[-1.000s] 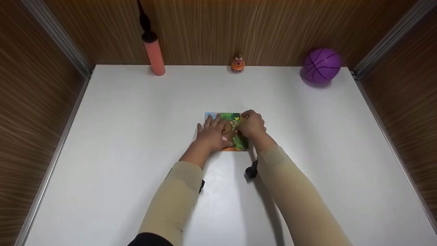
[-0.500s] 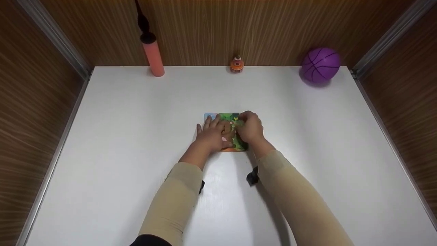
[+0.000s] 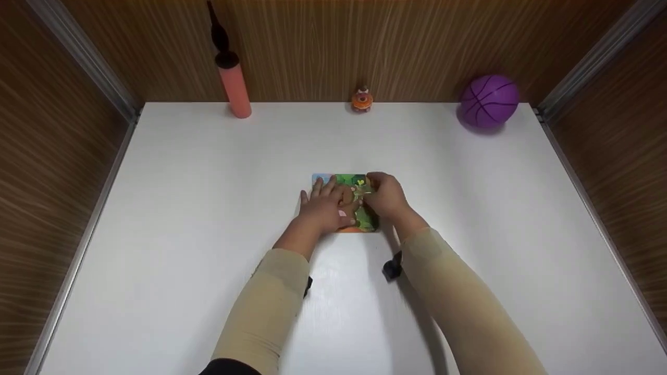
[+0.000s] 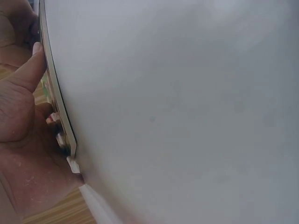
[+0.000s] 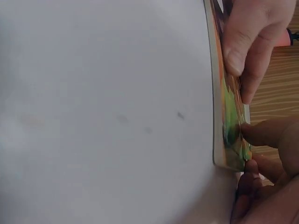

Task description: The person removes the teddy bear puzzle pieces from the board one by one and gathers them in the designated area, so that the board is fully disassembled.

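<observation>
A thin square puzzle board (image 3: pixel 366 223) with a green scene and a brown animal lies flat on the white table. My left hand (image 3: pixel 320 211) rests on its left part, fingers spread and straight, covering much of the picture. At the right side, the thumb and curled fingers of my right hand (image 3: pixel 388 199) pinch a puzzle piece, mostly hidden by the hand. In the right wrist view, the thumb and fingertips of the right hand (image 5: pixel 275 172) meet at the board's corner. The left wrist view shows the left hand (image 4: pixel 28 140) along the board's edge (image 4: pixel 58 102).
Along the back of the white table (image 3: pixel 182 208) stand a pink hand pump (image 3: pixel 236 88), a small orange toy figure (image 3: pixel 362 100) and a purple ball (image 3: pixel 489 101). Wood-patterned panels (image 3: pixel 312 47) enclose the back and both sides.
My right hand shifts slightly over the board's right side, and its wrist moves a little to the right. The left hand and the board stay in place.
</observation>
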A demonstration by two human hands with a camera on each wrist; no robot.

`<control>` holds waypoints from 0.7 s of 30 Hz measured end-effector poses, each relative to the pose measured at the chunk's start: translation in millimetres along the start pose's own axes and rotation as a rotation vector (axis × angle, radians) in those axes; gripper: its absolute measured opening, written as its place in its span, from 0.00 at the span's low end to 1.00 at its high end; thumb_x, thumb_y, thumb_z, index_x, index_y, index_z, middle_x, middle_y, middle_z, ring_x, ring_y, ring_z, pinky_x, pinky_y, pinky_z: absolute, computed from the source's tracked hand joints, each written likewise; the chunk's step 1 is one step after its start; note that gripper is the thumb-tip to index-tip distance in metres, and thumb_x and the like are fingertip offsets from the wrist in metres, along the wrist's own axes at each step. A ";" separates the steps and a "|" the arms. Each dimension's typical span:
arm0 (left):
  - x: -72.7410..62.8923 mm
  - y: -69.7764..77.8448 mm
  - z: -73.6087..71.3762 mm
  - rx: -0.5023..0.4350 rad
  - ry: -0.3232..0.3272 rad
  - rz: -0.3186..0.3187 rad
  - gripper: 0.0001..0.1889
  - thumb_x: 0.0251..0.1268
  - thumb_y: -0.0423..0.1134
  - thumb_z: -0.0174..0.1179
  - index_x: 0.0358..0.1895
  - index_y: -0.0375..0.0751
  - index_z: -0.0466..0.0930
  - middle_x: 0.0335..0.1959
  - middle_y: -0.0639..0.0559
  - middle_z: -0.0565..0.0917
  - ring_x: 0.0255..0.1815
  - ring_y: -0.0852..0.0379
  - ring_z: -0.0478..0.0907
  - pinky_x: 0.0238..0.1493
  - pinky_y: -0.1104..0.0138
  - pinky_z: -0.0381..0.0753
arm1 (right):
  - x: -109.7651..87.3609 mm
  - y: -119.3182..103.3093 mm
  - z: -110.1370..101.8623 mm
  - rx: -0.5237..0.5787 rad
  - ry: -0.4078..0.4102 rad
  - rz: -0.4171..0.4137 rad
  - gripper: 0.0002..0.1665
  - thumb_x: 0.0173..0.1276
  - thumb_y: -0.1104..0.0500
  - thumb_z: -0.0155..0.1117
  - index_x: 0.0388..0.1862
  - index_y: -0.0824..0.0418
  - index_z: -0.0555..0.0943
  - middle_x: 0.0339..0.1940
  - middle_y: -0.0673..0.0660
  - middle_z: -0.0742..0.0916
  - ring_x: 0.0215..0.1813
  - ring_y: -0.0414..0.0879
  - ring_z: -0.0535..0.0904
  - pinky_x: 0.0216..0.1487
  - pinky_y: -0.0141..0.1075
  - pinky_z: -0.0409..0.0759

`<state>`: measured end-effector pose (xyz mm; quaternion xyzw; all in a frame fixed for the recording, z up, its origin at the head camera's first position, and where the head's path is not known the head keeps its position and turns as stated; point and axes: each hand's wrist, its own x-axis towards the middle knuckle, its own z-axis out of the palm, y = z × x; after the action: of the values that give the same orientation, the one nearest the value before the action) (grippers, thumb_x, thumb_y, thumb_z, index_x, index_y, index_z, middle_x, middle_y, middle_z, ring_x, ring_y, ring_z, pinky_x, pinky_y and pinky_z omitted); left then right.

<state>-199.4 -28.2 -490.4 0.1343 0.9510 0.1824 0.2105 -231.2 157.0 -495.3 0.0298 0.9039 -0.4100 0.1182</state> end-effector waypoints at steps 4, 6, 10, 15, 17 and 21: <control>0.1 -0.4 0.1 0.002 0.009 0.000 0.48 0.74 0.65 0.61 0.88 0.51 0.50 0.90 0.50 0.39 0.88 0.41 0.31 0.82 0.36 0.38 | 0.7 2.5 -4.3 0.046 -0.027 -0.009 0.36 0.70 0.73 0.64 0.77 0.67 0.72 0.67 0.67 0.81 0.69 0.56 0.76 0.73 0.49 0.74; 0.3 -1.0 0.4 0.001 0.010 0.000 0.48 0.73 0.65 0.62 0.88 0.51 0.51 0.90 0.50 0.39 0.88 0.41 0.31 0.82 0.36 0.38 | 0.7 3.7 -5.5 0.060 -0.033 -0.013 0.36 0.70 0.74 0.63 0.77 0.66 0.73 0.66 0.66 0.82 0.68 0.56 0.77 0.72 0.49 0.75; 0.3 -1.2 0.3 -0.010 0.006 0.000 0.48 0.73 0.65 0.62 0.88 0.52 0.51 0.90 0.50 0.40 0.88 0.41 0.31 0.82 0.35 0.38 | 0.0 6.0 -6.7 0.080 -0.024 -0.028 0.35 0.69 0.76 0.62 0.75 0.65 0.75 0.61 0.64 0.83 0.62 0.54 0.78 0.67 0.48 0.78; 0.5 -0.9 -0.6 -0.029 0.002 0.002 0.47 0.74 0.65 0.61 0.88 0.54 0.51 0.90 0.51 0.38 0.88 0.42 0.29 0.82 0.36 0.36 | 0.3 8.5 -8.6 0.090 0.000 -0.051 0.32 0.72 0.75 0.63 0.74 0.64 0.76 0.54 0.61 0.82 0.54 0.51 0.76 0.57 0.44 0.81; -0.1 -1.2 -0.8 -0.031 0.000 0.005 0.47 0.74 0.65 0.61 0.88 0.54 0.51 0.90 0.51 0.38 0.88 0.42 0.29 0.82 0.36 0.35 | 1.5 10.1 -9.9 0.097 0.017 -0.066 0.32 0.73 0.74 0.63 0.74 0.64 0.76 0.52 0.61 0.82 0.52 0.51 0.76 0.54 0.43 0.80; -2.5 -3.1 0.4 -0.035 -0.006 0.013 0.47 0.75 0.65 0.60 0.88 0.54 0.50 0.90 0.50 0.38 0.88 0.42 0.29 0.82 0.36 0.35 | 4.2 14.6 -14.4 0.101 0.064 -0.098 0.31 0.72 0.74 0.64 0.73 0.64 0.78 0.48 0.61 0.82 0.49 0.51 0.77 0.52 0.43 0.79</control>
<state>-197.6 -31.7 -491.2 0.1373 0.9461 0.2001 0.2144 -235.9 177.2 -497.9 0.0045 0.8859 -0.4590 0.0673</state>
